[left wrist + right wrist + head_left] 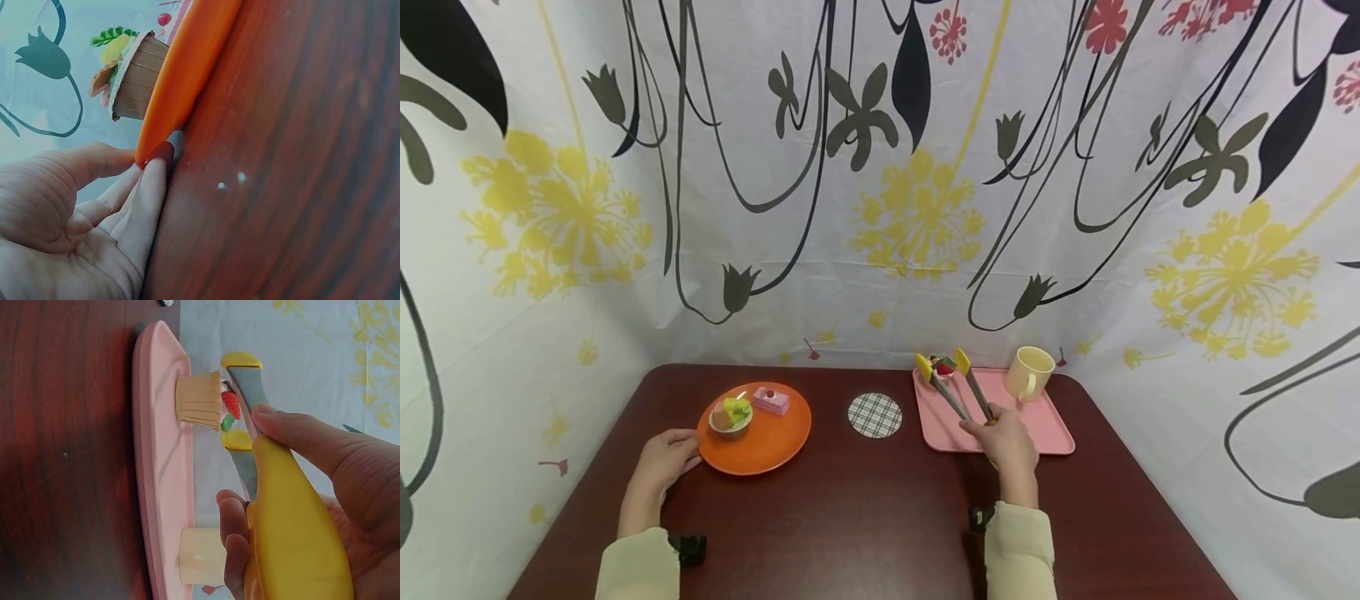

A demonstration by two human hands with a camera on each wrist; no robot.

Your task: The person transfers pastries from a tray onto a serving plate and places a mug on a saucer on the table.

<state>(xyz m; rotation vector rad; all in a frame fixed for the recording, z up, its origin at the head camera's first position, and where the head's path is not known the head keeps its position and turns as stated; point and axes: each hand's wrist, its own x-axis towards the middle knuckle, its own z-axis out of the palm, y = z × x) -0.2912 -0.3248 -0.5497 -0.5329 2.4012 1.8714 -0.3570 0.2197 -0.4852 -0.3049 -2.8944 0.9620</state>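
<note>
At the left, my left hand (pixel 662 462) pinches the rim of an orange plate (pixel 760 454), thumb on top and fingers underneath. The plate carries a fruit-topped cupcake (pixel 139 81) and a pink cake slice (pixel 771 402). My right hand (pixel 1009 442) grips yellow-handled tongs (pixel 294 519) with metal arms and yellow tips. Their spread tips hover by the top of a strawberry cupcake (pixel 199 400) with nothing between them. That cupcake stands upright on a pink tray (pixel 1048 437) and is partly hidden by the tongs in the head view.
A cream mug (pixel 1032 373) stands on the tray's back right corner. Between plate and tray lies a round checked coaster (pixel 875 415). Patterned cloth (pixel 880 292) hangs behind the dark wooden table (pixel 850 533) and along both sides.
</note>
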